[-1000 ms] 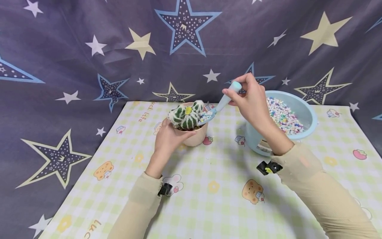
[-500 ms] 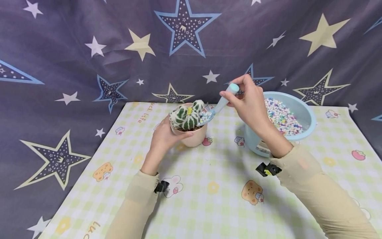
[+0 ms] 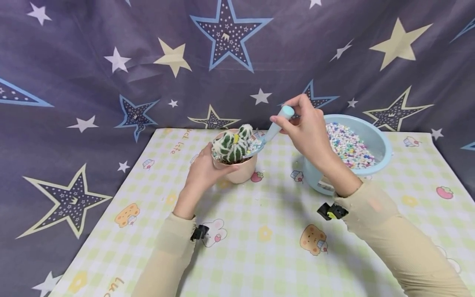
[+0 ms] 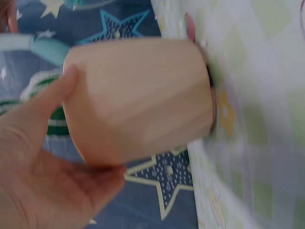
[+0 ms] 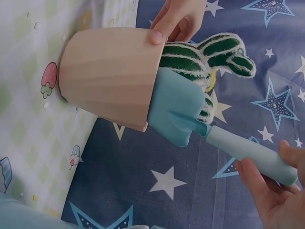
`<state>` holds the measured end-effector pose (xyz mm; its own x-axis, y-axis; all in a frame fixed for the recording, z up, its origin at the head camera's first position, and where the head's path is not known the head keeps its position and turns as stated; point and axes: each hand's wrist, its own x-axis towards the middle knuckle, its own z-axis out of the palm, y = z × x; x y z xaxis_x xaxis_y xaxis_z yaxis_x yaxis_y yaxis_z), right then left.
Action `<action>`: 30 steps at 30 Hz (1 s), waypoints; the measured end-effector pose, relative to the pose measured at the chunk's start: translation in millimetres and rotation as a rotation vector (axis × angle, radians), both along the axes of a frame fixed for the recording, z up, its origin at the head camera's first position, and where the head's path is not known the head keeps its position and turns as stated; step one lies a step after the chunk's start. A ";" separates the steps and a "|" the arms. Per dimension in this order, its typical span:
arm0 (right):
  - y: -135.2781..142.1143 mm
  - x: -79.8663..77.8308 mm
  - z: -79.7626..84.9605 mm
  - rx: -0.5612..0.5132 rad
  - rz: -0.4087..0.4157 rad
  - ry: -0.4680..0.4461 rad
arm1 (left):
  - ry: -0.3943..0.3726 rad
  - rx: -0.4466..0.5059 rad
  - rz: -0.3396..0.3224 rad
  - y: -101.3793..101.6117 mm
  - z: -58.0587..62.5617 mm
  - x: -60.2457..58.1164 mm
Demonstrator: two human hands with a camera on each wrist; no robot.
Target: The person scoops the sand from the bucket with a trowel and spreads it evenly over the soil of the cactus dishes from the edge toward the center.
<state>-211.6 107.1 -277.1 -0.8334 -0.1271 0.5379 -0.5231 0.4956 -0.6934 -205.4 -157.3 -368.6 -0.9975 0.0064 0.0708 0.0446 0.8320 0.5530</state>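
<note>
My left hand holds the rim of a pale pink flower pot, thumb in front and fingers round the far side. The pot stands on the table with a green, white-fringed cactus in it, a yellow bit near its top. My right hand pinches the pale blue handle of a small trowel near its end. The trowel's blade reaches over the pot's right rim beside the cactus, sloping down. Small pastel pebbles show on and around the blade.
A light blue bucket, partly filled with multicoloured pebbles, stands right of the pot, under my right forearm. The table wears a green-checked cloth. A dark starry curtain hangs right behind it.
My right hand and the trowel handle have shifted slightly left towards the pot. My left hand has eased slightly left along the rim. The bucket has stayed put.
</note>
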 end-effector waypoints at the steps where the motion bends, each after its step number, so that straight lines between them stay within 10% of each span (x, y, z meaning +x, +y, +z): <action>1: 0.0 0.1 -0.1 0.002 0.002 0.001 | -0.002 0.010 -0.021 -2.2 0.0 -1.0; 30: -3.4 2.2 8.3 0.081 0.012 0.114 | 0.001 -0.031 -0.004 -4.6 0.5 -2.8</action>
<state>-209.3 103.6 -268.8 -0.7657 -0.1835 0.6164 -0.6023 0.5405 -0.5874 -208.2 -161.9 -368.1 -0.9974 0.0125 0.0711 0.0482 0.8487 0.5267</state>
